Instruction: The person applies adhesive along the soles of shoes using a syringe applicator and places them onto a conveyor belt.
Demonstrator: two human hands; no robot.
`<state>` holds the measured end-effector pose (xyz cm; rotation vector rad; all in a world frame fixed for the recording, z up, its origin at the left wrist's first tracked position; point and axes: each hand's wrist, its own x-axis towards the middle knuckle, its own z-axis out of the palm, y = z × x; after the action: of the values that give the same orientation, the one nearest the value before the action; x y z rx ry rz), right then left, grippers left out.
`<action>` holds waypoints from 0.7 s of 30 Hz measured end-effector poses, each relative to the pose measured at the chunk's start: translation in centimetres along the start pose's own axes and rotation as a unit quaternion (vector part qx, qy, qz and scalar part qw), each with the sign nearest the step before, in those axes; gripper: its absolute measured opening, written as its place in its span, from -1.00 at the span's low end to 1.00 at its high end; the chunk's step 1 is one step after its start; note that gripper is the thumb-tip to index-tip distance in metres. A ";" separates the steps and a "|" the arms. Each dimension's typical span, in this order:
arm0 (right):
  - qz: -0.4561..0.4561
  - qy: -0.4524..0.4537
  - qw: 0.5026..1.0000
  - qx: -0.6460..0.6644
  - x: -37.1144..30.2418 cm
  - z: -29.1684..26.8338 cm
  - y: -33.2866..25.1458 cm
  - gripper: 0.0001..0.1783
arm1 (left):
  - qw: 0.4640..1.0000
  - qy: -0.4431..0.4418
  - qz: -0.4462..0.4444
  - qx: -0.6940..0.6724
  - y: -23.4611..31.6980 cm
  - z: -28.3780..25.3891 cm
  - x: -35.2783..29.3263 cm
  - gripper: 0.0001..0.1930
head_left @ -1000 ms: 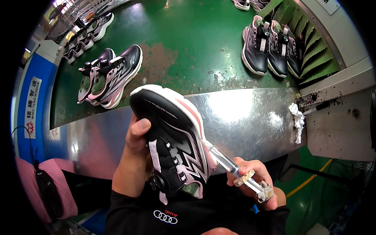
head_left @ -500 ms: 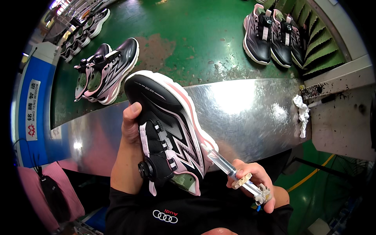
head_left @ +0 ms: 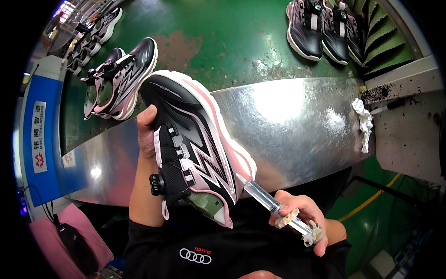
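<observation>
- One black, pink and white shoe (head_left: pixel 197 139) is held up over the near edge of the desk (head_left: pixel 223 35), toe pointed away from the body and outer side turned up to the right.
- The shoe is grasped by the left hand (head_left: pixel 147 132), its thumb seen at the upper's left side; the other fingers are mostly hidden behind.
- A clear syringe (head_left: pixel 263 195) is gripped by the right hand (head_left: pixel 303 211), around the barrel's rear and the plunger, where pale clumps are stuck.
- The nozzle is brought to the line between upper and sole near the heel, touching or just beside it.
- As judged from this pose, that heel stretch is being worked on; which parts of the seam are finished or left cannot be told, as no bead is made out and the far side is hidden.
- A pair of similar shoes (head_left: pixel 124 83) is set near the left edge of the desk, and a row of shoes (head_left: pixel 95 42) is lined up toward its far left corner.
- More shoes (head_left: pixel 320 32) are stood at the right edge, beside green flaps (head_left: pixel 385 44).
- Crumpled white paper (head_left: pixel 362 124) is left at the near right corner, well apart from the nozzle, so no hindrance is judged there.
</observation>
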<state>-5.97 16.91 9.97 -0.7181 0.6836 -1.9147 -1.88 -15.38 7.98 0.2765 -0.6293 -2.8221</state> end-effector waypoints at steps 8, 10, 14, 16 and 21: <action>-0.010 0.002 1.000 -0.002 -0.6 0.1 0.2 0.09 | 1.000 0.024 0.004 0.016 0.1 -0.6 0.0 -0.46; -0.010 0.002 1.000 -0.010 -0.7 0.0 0.0 0.08 | 0.999 0.038 0.000 0.026 0.1 -0.4 0.1 -0.46; -0.013 0.006 1.000 -0.005 -1.0 0.0 0.2 0.09 | 0.997 0.063 -0.005 0.045 0.1 0.2 0.1 -0.46; -0.018 0.011 1.000 -0.005 -1.1 0.1 0.3 0.09 | 0.996 0.075 0.000 0.052 -0.2 0.5 0.2 -0.47; -0.009 0.028 1.000 -0.009 -1.8 0.2 0.7 0.09 | 0.995 0.064 -0.002 0.074 -0.4 0.5 0.3 -0.47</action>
<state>-4.75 18.29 9.26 -0.6852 0.7323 -1.9533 -2.38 -14.91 8.20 0.4809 -0.8120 -2.7378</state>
